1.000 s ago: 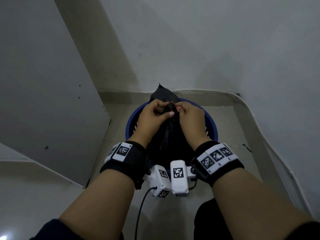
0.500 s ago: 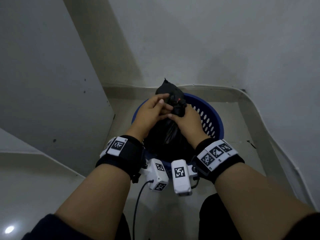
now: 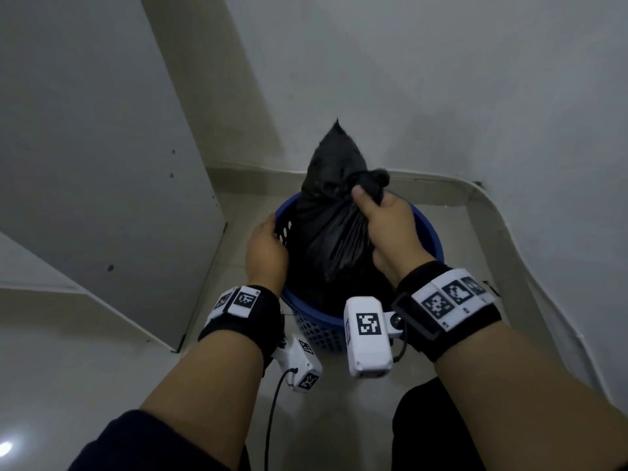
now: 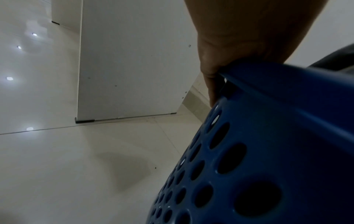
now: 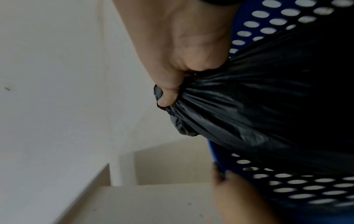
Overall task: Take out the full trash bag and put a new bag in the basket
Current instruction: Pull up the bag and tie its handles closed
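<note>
If the right grip (image 3: 384,219), fisted on the bag (image 3: 326,212) neck, slips, or the left grip (image 3: 266,249) clasping the basket (image 3: 431,239) rim loosens, the basket may lift too.

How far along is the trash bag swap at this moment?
Done: the black plastic trash bag looks gathered closed at its neck. In hand: the right hand grips that neck, the left hand holds the blue perforated plastic basket rim. Left: lifting the bag, still sitting inside, and fitting a new bag; none is visible.
</note>
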